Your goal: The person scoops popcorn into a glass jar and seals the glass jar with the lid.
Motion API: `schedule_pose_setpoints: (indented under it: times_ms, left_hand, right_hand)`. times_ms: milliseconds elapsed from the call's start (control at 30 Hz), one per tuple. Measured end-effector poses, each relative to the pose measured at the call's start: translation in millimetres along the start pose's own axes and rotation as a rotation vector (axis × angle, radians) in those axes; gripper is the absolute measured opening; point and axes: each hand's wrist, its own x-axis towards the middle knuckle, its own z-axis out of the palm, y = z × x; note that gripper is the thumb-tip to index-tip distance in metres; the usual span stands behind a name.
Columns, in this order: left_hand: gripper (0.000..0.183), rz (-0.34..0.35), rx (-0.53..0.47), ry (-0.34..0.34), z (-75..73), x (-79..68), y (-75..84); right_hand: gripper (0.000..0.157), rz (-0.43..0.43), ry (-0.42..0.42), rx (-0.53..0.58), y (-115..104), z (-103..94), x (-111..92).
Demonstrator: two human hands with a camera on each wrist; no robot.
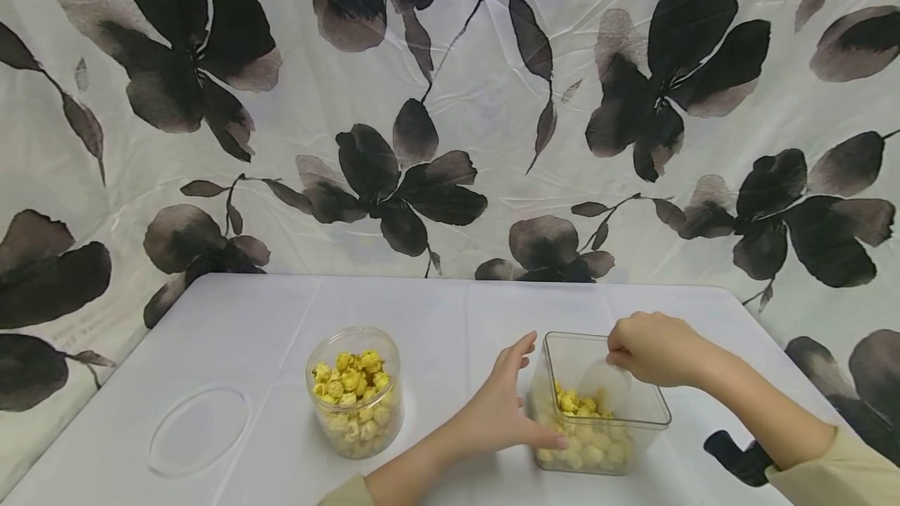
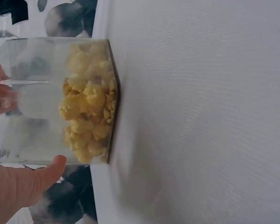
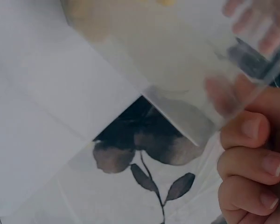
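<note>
A clear square container point(image 1: 598, 451) stands on the table, partly filled with yellow popcorn point(image 1: 580, 404). Fingers spread, my left hand point(image 1: 502, 408) is at the container's left side, its thumb by the front wall; whether it touches is hard to tell. My right hand point(image 1: 657, 350) reaches over the container's right rim, fingers curled. It pinches a translucent, rounded scoop-like piece point(image 2: 32, 100) that dips into the container; its exact kind is unclear through the plastic. In the right wrist view the right hand's curled fingers point(image 3: 252, 163) show beside the clear wall.
Left of the container stands a round clear jar point(image 1: 355, 412) holding more yellow popcorn. A clear round lid point(image 1: 200, 432) lies flat on the white table point(image 1: 281, 475) at the far left. Behind the table hangs a floral cloth point(image 1: 450, 100).
</note>
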Motion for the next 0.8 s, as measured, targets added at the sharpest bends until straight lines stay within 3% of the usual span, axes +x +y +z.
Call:
schedule_pose_setpoints:
  times_ms: [300,533,800]
  left_hand:
    - [0.114,-0.009,-0.028,-0.025,7.1,7.3,0.6]
    - [0.113,-0.021,-0.065,-0.013,7.9,6.5,2.2]
    - [0.112,-0.040,-0.073,-0.006,7.9,7.1,4.1]
  right_hand:
    - [0.021,0.010,-0.052,0.142,11.5,1.1,1.5]
    - [0.021,0.037,-0.058,0.221,6.6,2.4,3.0]
    - [0.026,0.038,-0.165,0.512,5.8,5.9,7.3]
